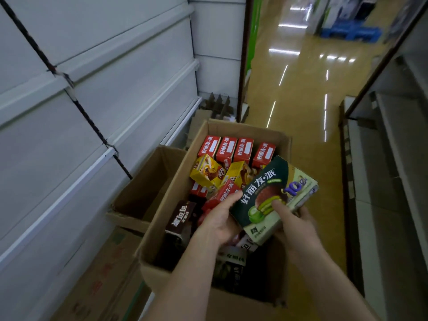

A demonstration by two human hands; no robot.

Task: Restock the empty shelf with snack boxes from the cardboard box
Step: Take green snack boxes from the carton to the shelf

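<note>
A dark green snack box [273, 195] is held tilted above the open cardboard box [162, 218]. My left hand [220, 218] grips its lower left edge from beneath, and my right hand [294, 218] grips its lower right side, thumb on the front face. Inside the cardboard box lie red snack boxes [236, 149] in a row at the far end, yellow boxes [208, 173] tumbled in the middle and dark brown boxes [183, 216] nearer me. The empty white shelves [104, 93] rise on the left.
A second, empty cardboard box [143, 188] stands to the left, with flattened printed cartons [104, 274] below it. A dark rope [76, 103] runs diagonally across the shelves. Another shelf unit [393, 158] lines the right of the glossy aisle floor [301, 100].
</note>
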